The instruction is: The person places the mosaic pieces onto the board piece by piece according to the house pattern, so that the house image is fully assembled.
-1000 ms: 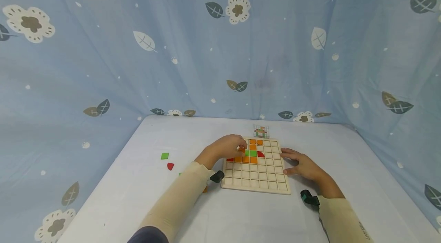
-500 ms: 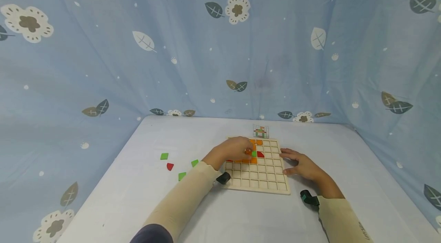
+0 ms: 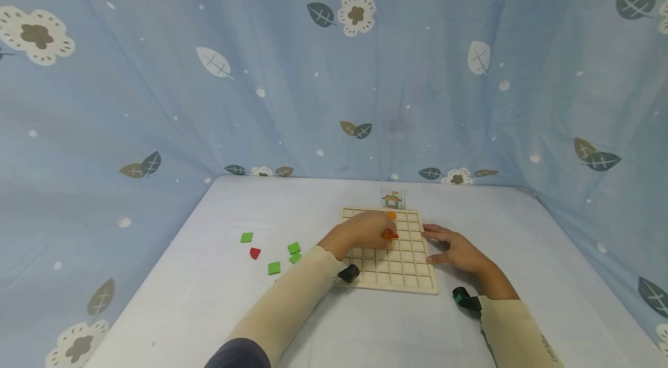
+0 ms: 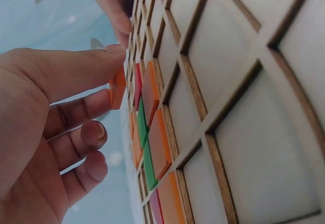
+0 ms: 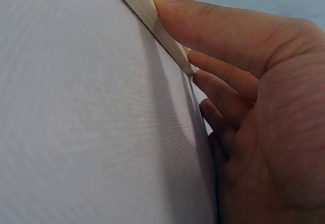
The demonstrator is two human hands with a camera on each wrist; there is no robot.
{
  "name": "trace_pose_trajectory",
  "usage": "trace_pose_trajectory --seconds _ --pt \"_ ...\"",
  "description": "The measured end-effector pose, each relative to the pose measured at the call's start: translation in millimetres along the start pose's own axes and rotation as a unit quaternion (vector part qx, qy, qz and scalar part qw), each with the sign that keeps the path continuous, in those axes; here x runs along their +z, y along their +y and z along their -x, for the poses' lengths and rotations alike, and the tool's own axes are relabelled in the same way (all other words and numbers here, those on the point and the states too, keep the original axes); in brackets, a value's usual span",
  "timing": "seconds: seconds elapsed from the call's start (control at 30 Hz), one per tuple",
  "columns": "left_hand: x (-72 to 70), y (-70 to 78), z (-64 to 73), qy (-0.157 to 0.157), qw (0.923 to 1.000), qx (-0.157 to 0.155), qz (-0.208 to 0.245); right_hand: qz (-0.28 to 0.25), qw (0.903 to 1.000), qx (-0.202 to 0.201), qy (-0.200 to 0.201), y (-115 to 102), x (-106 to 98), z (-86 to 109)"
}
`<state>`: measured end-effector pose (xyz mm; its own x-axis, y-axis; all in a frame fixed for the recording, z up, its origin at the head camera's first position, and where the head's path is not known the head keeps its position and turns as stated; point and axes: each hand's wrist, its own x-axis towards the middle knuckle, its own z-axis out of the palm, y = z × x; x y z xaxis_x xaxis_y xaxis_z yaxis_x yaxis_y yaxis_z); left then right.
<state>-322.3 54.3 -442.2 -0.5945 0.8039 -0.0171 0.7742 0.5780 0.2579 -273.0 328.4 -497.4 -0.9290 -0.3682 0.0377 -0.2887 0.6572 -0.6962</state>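
Observation:
My left hand (image 3: 367, 229) is over the wooden grid board (image 3: 388, 281), pinching an orange tile (image 4: 118, 89) between thumb and forefinger. The left wrist view has that tile close above the board's cells, with the other fingers loosely bent. Orange tiles (image 4: 161, 142), green tiles (image 4: 142, 120) and red pieces lie set in cells beside it; in the head view the hand hides most of them. At the board's right edge, my right hand (image 3: 459, 252) rests with fingers extended, its thumb and fingertips touching the rim (image 5: 172, 46).
Several green tiles (image 3: 273, 268) and a red quarter-round piece (image 3: 254, 253) lie on the white table left of the board. Behind the board is a small pattern card (image 3: 393, 199). A blue printed curtain (image 3: 334, 66) hangs at the back.
My left hand has moved right across the board with the orange tile in its fingers, uncovering green tiles on the table. The right hand has stayed at the board's edge.

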Motion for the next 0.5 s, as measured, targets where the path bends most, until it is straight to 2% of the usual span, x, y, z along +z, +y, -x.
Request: trace_pose_trajectory --seconds 0.2,0.5 --pt "1.3 2.2 -4.6 -0.006 0.9999 -0.003 -0.012 0.003 1.0000 -0.003 0.001 3 0 -0.8" --pt "8.2 3.7 -15.1 -0.008 0.9997 0.017 -0.016 0.003 0.9999 -0.017 0.000 1 -1 0.0"
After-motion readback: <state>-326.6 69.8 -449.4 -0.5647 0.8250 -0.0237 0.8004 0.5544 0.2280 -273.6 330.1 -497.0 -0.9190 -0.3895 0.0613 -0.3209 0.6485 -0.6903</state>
